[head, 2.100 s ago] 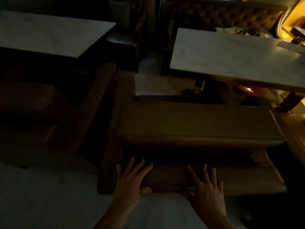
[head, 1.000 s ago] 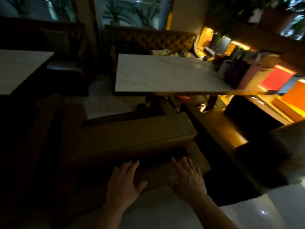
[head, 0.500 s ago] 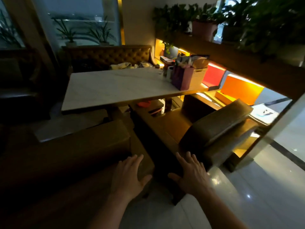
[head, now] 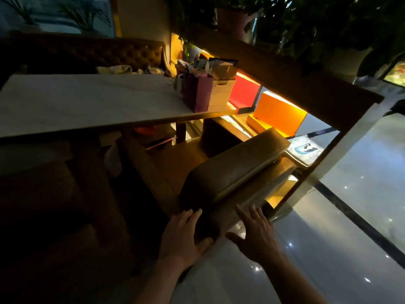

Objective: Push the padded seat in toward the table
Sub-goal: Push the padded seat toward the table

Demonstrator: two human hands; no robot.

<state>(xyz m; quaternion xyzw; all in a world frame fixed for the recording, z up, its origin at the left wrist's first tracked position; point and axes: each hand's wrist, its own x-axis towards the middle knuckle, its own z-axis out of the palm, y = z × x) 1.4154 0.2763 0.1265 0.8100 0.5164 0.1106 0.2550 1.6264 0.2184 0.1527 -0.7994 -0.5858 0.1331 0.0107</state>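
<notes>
A brown padded seat (head: 232,170) with a cushioned backrest stands at an angle beside the white marble table (head: 83,99), its wooden seat base partly under the tabletop. My left hand (head: 182,235) lies flat, fingers spread, on the near corner of the seat's back. My right hand (head: 254,233) is spread open just right of that corner, at the back's lower edge; I cannot tell whether it touches. Neither hand holds anything.
A second dark padded seat (head: 43,205) stands to the left. On the table's far end are a purple bag (head: 197,93) and a white box (head: 221,93). A lit shelf with red and orange panels (head: 278,115) and a wooden planter ledge run along the right. Glossy floor (head: 328,249) lies at right.
The view has swung right from the first padded seat to the angled one. Both hands left the first seat and moved to the near corner of this seat's back.
</notes>
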